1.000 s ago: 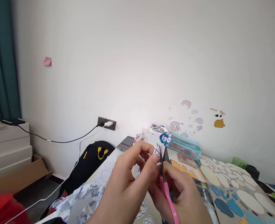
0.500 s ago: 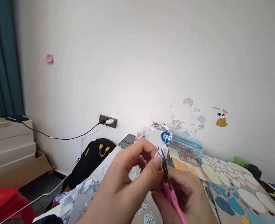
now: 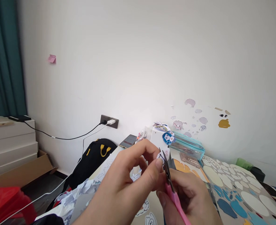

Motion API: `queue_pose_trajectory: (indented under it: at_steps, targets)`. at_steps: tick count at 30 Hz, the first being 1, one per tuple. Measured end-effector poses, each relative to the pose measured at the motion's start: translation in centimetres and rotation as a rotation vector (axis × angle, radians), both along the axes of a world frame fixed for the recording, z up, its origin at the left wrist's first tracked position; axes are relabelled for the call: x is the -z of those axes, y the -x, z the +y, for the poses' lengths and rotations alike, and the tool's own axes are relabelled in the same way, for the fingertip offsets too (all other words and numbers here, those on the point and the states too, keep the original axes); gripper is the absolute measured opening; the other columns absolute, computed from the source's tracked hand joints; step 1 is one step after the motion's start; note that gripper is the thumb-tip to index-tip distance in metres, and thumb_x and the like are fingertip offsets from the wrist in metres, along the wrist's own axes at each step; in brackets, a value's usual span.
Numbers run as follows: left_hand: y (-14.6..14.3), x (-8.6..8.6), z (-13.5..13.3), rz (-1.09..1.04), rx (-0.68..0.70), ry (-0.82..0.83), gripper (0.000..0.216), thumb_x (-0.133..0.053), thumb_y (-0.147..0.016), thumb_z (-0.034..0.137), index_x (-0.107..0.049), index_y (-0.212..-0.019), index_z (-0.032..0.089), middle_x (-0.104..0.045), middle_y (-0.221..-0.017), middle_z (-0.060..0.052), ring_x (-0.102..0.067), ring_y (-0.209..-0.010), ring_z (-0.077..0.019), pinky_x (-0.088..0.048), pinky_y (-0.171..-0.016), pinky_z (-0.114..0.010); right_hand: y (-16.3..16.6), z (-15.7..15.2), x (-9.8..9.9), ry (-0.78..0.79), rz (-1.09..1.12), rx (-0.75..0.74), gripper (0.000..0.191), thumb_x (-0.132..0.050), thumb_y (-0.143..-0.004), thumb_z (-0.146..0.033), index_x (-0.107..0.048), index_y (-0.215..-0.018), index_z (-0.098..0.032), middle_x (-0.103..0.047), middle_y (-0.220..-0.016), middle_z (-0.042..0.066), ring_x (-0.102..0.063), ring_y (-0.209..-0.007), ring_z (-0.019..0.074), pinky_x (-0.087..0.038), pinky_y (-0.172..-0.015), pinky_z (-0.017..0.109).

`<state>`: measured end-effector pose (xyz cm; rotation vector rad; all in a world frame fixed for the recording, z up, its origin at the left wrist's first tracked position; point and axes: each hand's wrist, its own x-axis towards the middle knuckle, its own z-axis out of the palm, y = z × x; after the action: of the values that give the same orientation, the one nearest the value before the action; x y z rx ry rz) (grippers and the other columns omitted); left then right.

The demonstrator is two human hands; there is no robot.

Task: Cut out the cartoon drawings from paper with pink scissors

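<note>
My left hand (image 3: pixel 138 175) pinches a small white paper cutout (image 3: pixel 166 152) with dark lines and a pink mark, between thumb and forefinger. My right hand (image 3: pixel 189 197) grips pink-handled scissors (image 3: pixel 175 198) from the right. Their dark blades point up and lie across the paper, slightly parted at the tips. Both hands are close together above the table. Below them, partly hidden, lie white cutouts with black line drawings, one of them a small figure (image 3: pixel 150 219).
Crumpled paper scraps (image 3: pixel 76 198) lie at the left of the table. Behind the hands are a phone (image 3: pixel 128 141), a clear teal-edged case (image 3: pixel 188 146) and a white box (image 3: pixel 155 137). Sheets of coloured shapes (image 3: pixel 236 187) cover the right. A black backpack (image 3: pixel 91 162) leans by the wall.
The scissors and right hand have shifted slightly right and down. The paper stays in my left hand, with its pink mark showing more clearly. The whole view has moved a little.
</note>
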<state>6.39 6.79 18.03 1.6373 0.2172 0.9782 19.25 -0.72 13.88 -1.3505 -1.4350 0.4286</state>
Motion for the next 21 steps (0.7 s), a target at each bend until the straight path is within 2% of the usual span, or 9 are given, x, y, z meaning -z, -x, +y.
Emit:
queue_pose_trajectory:
  at_steps: [4, 10, 15, 21]
  targets:
    - [0.18, 0.05, 0.26, 0.034, 0.054, -0.025, 0.02, -0.054, -0.091, 0.031, -0.057, -0.074, 0.02, -0.057, -0.064, 0.002, -0.052, -0.064, -0.0123, -0.04, -0.054, -0.019, -0.03, 0.06, -0.07, -0.013, -0.044, -0.004, 0.018, -0.053, -0.077, -0.01, -0.067, -0.073, -0.02, -0.026, -0.053, -0.008, -0.025, -0.046, 0.0115, -0.033, -0.05, 0.026]
    - [0.28, 0.12, 0.25, 0.067, 0.043, -0.014, 0.022, -0.055, -0.091, 0.034, -0.056, -0.074, 0.021, -0.058, -0.065, 0.002, -0.054, -0.067, -0.0132, -0.041, -0.053, -0.019, -0.09, -0.19, -0.01, 0.016, -0.024, -0.027, 0.013, -0.052, -0.077, -0.012, -0.062, -0.075, -0.02, -0.03, -0.053, -0.008, -0.027, -0.045, 0.0112, -0.031, -0.049, 0.025]
    - [0.43, 0.22, 0.62, 0.078, 0.089, -0.055, 0.02, -0.053, -0.093, 0.032, -0.056, -0.077, 0.021, -0.06, -0.067, 0.002, -0.054, -0.068, -0.013, -0.041, -0.056, -0.021, -0.06, -0.11, -0.36, 0.0, -0.032, 0.002, 0.006, -0.055, -0.074, -0.015, -0.054, -0.071, -0.021, -0.036, -0.068, -0.003, -0.032, -0.056, 0.0135, -0.03, -0.052, 0.025]
    - [0.54, -0.03, 0.74, 0.137, 0.073, -0.057, 0.02, -0.05, -0.094, 0.033, -0.054, -0.078, 0.021, -0.062, -0.069, 0.001, -0.055, -0.071, -0.0149, -0.04, -0.058, -0.024, -0.18, -0.28, -0.57, 0.067, -0.032, -0.011, 0.007, -0.053, -0.073, -0.015, -0.055, -0.071, -0.021, -0.038, -0.065, -0.003, -0.033, -0.057, 0.0143, -0.029, -0.051, 0.026]
